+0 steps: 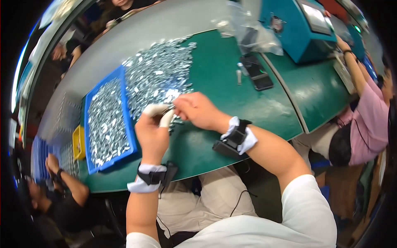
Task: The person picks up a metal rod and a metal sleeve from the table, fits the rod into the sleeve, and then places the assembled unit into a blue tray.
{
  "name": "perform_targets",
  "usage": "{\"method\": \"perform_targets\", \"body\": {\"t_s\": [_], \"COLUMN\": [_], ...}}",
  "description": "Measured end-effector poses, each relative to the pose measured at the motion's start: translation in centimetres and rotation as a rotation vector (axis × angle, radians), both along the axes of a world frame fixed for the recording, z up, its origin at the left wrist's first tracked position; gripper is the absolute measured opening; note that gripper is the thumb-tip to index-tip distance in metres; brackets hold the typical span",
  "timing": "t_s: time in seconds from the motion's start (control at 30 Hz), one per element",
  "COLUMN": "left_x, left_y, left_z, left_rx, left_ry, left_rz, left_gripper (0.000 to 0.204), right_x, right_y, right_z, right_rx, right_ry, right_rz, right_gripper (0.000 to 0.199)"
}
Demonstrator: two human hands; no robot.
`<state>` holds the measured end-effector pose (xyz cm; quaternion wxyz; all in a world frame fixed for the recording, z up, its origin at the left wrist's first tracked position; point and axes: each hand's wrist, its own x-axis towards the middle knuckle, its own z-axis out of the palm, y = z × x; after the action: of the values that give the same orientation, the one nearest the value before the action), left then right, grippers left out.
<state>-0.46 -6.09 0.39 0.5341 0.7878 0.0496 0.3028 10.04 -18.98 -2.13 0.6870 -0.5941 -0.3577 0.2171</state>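
My left hand (154, 134) wears white coverings on its thumb and a finger. These two fingers pinch a small shiny metal piece (168, 109). My right hand (197, 110) meets it from the right, its thumb and fingers closed at the same piece, which they partly hide. Both hands are just above the near edge of a wide heap of small silvery metal pieces (155, 74) on the green table (215, 62). To the left of my hands, a blue tray (131, 134) holds many more such pieces.
A yellow bin (78, 142) stands left of the tray. Farther right lie a dark phone (257, 74), small white tubes (240, 76) and clear plastic bags (264, 39). A teal machine (285, 25) with a screen stands at the back right. Co-workers sit on both sides.
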Motion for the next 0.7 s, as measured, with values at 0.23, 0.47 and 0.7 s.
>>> {"method": "perform_targets", "body": {"t_s": [0.23,0.47,0.7], "left_x": [-2.5,-2.4,0.8], "left_y": [5.0,4.3,3.3], "left_z": [1.4,2.4,-0.6], "left_rx": [-0.016,0.677,0.89], "left_ry": [0.077,0.308,0.542], "left_rz": [0.104,0.163,-0.031], "left_gripper": [0.016,0.027,0.021], "right_x": [1.8,2.6,2.3], "right_y": [-0.9,-0.9,-0.4], "right_z": [-0.2,0.0,-0.1], "right_rx": [0.054,0.098,0.113], "right_ry": [0.099,0.159,0.162], "right_rz": [-0.079,-0.177,-0.176], "right_gripper": [0.036,0.037,0.037]}}
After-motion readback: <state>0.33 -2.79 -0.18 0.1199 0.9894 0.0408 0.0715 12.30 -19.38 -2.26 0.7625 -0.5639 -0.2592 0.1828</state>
